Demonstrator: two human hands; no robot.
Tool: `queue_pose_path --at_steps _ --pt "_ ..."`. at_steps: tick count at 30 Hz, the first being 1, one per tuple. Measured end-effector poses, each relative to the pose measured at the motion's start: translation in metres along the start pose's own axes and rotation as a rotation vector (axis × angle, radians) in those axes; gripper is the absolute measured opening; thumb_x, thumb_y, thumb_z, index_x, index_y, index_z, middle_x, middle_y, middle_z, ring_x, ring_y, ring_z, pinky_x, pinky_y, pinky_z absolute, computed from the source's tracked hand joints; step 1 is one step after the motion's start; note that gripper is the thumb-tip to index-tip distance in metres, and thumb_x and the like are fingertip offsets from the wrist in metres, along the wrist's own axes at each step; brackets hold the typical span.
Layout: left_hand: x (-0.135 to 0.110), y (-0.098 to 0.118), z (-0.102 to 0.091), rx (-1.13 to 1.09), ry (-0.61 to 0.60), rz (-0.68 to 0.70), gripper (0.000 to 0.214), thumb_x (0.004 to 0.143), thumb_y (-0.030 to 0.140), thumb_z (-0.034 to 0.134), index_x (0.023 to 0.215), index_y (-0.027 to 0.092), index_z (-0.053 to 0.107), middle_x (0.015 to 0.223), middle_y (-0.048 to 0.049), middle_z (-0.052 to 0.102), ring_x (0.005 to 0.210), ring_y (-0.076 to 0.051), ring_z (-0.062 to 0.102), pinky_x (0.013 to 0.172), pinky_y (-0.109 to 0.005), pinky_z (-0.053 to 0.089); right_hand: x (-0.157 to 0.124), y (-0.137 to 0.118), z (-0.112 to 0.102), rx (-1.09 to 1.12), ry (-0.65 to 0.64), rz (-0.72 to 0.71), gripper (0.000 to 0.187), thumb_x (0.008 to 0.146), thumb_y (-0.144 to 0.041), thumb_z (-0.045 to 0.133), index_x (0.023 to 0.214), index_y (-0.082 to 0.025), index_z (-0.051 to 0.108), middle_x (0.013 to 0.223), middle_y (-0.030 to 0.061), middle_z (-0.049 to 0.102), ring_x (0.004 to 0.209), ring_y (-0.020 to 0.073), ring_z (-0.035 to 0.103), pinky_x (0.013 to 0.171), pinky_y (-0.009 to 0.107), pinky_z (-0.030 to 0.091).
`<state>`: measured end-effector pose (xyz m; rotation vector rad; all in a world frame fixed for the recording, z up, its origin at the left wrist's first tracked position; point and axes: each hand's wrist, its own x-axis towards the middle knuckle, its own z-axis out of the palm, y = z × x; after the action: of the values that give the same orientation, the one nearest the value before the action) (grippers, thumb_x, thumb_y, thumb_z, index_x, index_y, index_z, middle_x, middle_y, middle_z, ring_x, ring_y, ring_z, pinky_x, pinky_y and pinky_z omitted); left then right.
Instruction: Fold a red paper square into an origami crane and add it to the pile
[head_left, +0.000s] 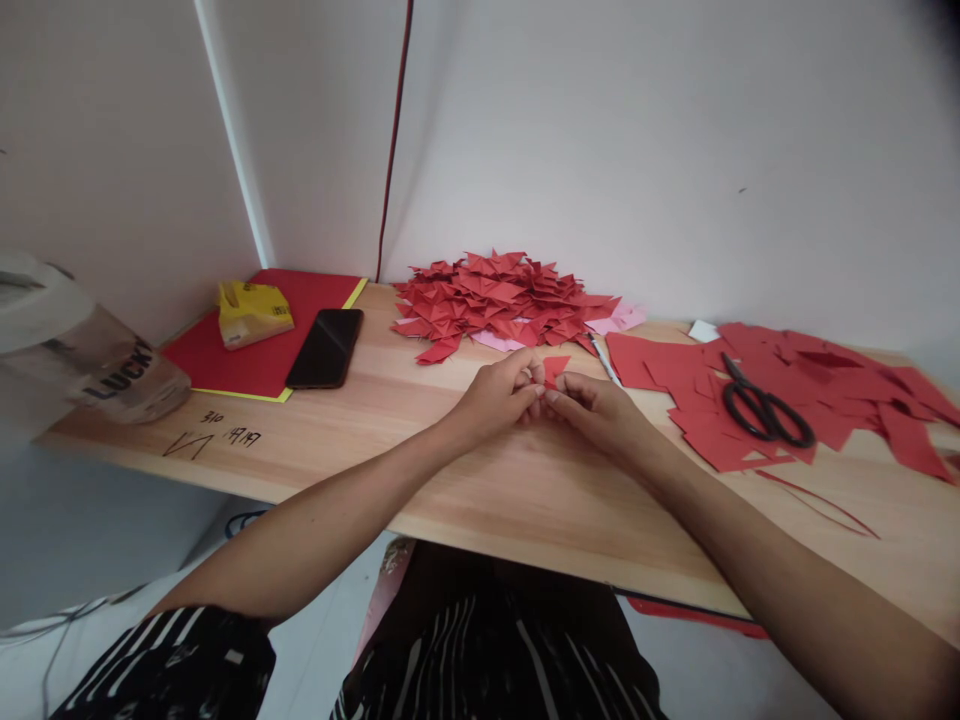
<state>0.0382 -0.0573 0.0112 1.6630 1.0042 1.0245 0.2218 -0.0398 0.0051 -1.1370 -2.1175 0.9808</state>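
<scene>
A small red paper piece (555, 368) is pinched between my two hands over the middle of the wooden table (465, 480). My left hand (499, 392) grips its left side with closed fingers. My right hand (596, 408) pinches its right side, fingers closed too. Just behind them lies a heap of several folded red paper pieces (499, 300). Flat red paper sheets (810, 400) are spread to the right of my right hand.
Black scissors (765, 412) rest on the flat red sheets. A black phone (325, 347) and a yellow packet (253, 313) lie on a red board (240, 350) at the left. A plastic bag (82, 350) sits at the far left edge. White walls close the back.
</scene>
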Motion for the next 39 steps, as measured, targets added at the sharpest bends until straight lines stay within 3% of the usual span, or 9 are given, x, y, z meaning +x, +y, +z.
queue_pose_path --at_steps 11,22,32,39 --pt "0.0008 -0.0011 0.0001 -0.033 -0.005 -0.029 0.013 0.078 0.009 0.05 0.083 0.019 0.043 0.058 0.0055 0.06 0.048 -0.007 0.055 0.051 -0.018 0.044 0.0009 0.0035 -0.0002 0.004 -0.003 -0.012 0.031 0.091 -0.045 0.05 0.071 -0.02 0.051 0.065 -0.0022 0.047 0.06 0.0127 0.041 0.057 0.028 0.031" --pt "0.0007 -0.002 -0.0011 0.014 -0.002 -0.031 0.02 0.07 0.007 0.047 0.085 0.02 0.044 0.056 0.007 0.057 0.048 -0.008 0.051 0.052 -0.02 0.04 0.0 -0.001 0.0005 -0.042 -0.005 -0.014 0.025 0.089 -0.035 0.048 0.069 -0.021 0.049 0.064 -0.0022 0.049 0.061 0.0131 0.042 0.058 0.028 0.032" --pt "0.0018 -0.0064 -0.001 0.059 0.012 0.027 0.016 0.077 0.011 0.044 0.091 0.019 0.046 0.058 0.007 0.054 0.054 -0.009 0.051 0.058 -0.02 0.038 0.0016 0.0017 -0.001 0.062 -0.023 0.026 0.025 0.089 -0.037 0.05 0.07 -0.02 0.052 0.064 -0.0014 0.052 0.059 0.0124 0.044 0.056 0.027 0.034" --pt "0.0024 -0.0074 -0.0018 0.094 0.016 0.034 0.016 0.075 0.012 0.048 0.089 0.019 0.047 0.057 0.008 0.05 0.053 -0.008 0.047 0.055 -0.02 0.033 0.0002 -0.0006 -0.0009 0.032 -0.022 0.016 0.026 0.089 -0.036 0.05 0.069 -0.02 0.05 0.064 -0.0022 0.049 0.06 0.0128 0.043 0.058 0.028 0.032"
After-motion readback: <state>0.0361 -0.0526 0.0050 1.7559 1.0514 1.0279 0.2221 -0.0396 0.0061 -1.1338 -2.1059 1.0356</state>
